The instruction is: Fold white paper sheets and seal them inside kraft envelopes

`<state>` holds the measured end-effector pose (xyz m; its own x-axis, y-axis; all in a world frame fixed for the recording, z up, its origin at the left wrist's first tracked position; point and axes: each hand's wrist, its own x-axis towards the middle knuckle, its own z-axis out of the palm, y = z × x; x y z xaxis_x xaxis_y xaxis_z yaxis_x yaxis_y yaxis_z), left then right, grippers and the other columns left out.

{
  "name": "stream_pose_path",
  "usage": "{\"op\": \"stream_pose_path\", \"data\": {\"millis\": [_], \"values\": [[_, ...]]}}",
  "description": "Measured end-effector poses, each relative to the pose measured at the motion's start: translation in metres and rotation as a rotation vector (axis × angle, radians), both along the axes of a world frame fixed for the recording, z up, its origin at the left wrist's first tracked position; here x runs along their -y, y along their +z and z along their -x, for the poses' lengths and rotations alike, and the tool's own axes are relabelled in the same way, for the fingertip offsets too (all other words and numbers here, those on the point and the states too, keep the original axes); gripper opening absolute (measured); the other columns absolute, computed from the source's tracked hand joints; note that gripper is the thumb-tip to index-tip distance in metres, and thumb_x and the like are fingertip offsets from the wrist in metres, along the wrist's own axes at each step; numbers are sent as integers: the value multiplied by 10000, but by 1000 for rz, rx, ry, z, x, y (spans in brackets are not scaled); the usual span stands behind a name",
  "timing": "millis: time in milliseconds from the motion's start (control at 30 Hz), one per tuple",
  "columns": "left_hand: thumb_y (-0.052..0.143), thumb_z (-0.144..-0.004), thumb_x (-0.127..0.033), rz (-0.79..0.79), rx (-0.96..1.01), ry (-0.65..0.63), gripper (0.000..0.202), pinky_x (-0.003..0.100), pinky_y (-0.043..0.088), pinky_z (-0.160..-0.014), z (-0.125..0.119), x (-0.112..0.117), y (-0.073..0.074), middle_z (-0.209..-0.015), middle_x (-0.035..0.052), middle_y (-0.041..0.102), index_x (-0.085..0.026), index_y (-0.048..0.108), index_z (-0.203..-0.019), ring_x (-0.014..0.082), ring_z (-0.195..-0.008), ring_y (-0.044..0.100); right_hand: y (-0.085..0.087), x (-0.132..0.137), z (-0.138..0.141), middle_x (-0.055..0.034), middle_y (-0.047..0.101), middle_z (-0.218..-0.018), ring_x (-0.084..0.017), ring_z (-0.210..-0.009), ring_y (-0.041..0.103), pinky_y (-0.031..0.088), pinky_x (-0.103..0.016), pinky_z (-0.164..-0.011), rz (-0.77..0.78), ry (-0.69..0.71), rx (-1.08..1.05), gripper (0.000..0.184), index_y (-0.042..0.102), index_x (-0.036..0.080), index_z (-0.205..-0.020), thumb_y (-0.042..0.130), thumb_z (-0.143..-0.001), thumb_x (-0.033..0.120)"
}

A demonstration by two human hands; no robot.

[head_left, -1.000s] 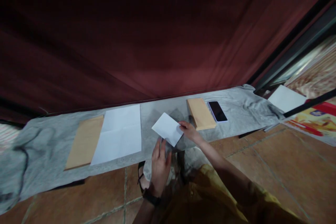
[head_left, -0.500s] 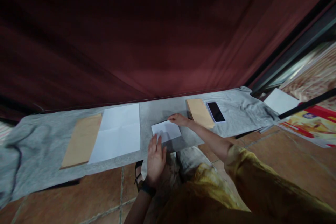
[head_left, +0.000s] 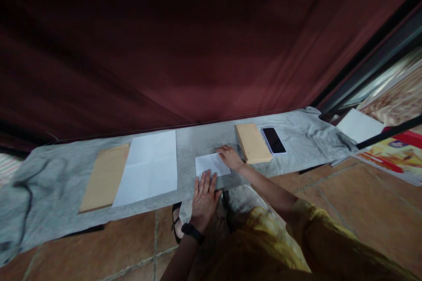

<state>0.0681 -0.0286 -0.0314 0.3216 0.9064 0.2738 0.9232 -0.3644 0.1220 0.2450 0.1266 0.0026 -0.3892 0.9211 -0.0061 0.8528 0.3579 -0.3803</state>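
Dark red curtain (head_left: pixel 198 52) hangs behind a long grey worktop (head_left: pixel 191 140). 1 large white sheet (head_left: pixel 148 167) lies open at left, not yet folded. 1 small folded paper (head_left: pixel 211 164) lies flat near the front edge, its folding seemingly done. The right hand (head_left: pixel 231 158) presses its right edge with flat fingers. The left hand (head_left: pixel 204 197) reaches its near edge with fingers outstretched, gripping nothing.

We see the small white folded sheet (head_left: pixel 211 164) as thin, smooth, matt paper. The long grey cloth (head_left: pixel 198 138) looks soft, dull and mottled. The tan rectangular envelope (head_left: pixel 253 142) is matt kraft paper. The flat black phone (head_left: pixel 273 140) has a glossy face. The reddish-brown floor tiles (head_left: pixel 329 193) show a low sheen, and the dark red curtain (head_left: pixel 198 52) is matt fabric.
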Motion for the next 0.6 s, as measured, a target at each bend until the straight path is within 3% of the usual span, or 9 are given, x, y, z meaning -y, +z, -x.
{"op": "stream_pose_path", "data": {"millis": [167,300,433,600], "values": [[496,-978,-353,0,-15,8,601,531,351,-1195,-6,2,0,-1631,142,356,-177,379,-1541,306,-1521,297,-2,18,3,-103,671,-1253,-222,-1198,584,443,-388,-1059,-151,-58,-81,309,678,194,-1240,487,-1000,155],[494,-967,-331,10,-25,3,607,540,358,-1192,-8,3,-1,-1640,163,327,-149,382,-1536,313,-1527,281,-11,66,15,-110,587,-1431,-195,-1327,513,391,-365,-1159,-221,-4,-196,376,611,154,-1348,396,-1045,211],[459,-924,-177,5,-48,3,589,544,346,-1202,-9,4,-4,-1633,177,334,-109,422,-1508,309,-1530,269,-26,119,23,-110,538,-1500,-206,-1415,449,347,-424,-1218,-220,66,-178,441,530,146,-1451,402,-1040,240],[433,-918,-147,3,-62,5,606,534,351,-1200,-10,4,-1,-1634,157,341,-134,409,-1523,304,-1521,293,-34,143,15,-136,427,-1583,-248,-1483,365,328,-502,-1223,-248,60,-96,544,353,131,-1569,385,-1049,292]]}}
